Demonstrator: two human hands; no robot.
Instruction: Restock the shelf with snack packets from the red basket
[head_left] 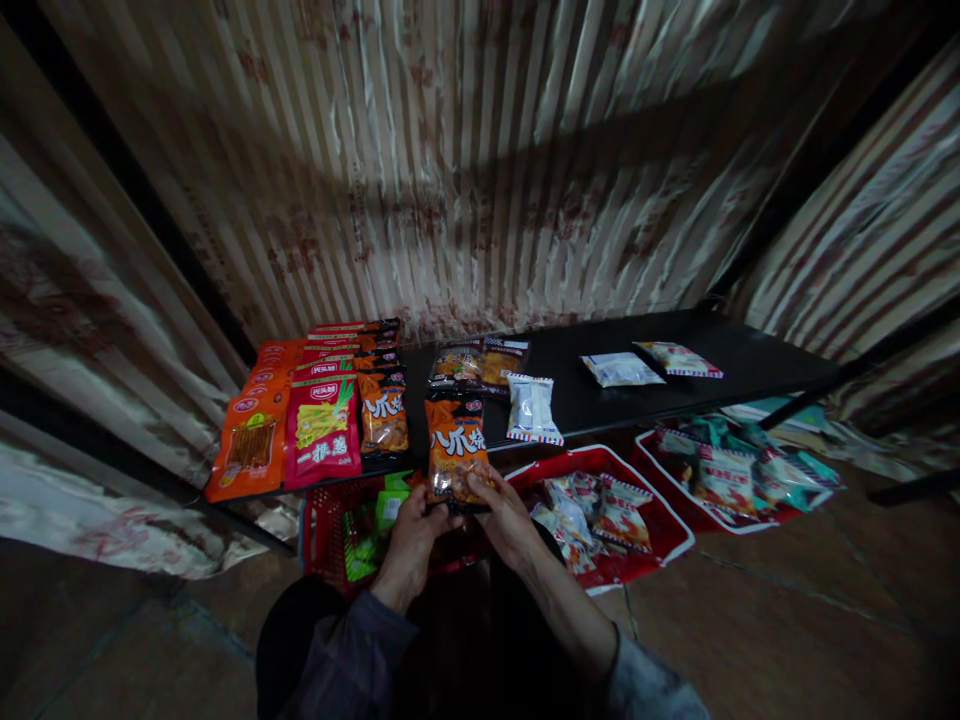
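Observation:
An orange and black snack bag (456, 445) is held upright between my hands at the front edge of the black shelf (630, 400). My left hand (412, 535) grips its lower left corner, and my right hand (506, 510) holds the lower right side. Just left of it lies a row of similar orange bags (384, 415), beside overlapping pink-red packets (324, 430) and orange packets (251, 445). Behind the held bag are dark brown packets (480, 365). A white packet (532, 408) lies to its right.
Two more packets (621, 369) (679, 358) lie farther right on the shelf. Below the shelf are a red basket (675, 535) of snack bags, another red basket (750, 525) at right, and one with green packets (364, 535) at left. Striped curtains surround the shelf.

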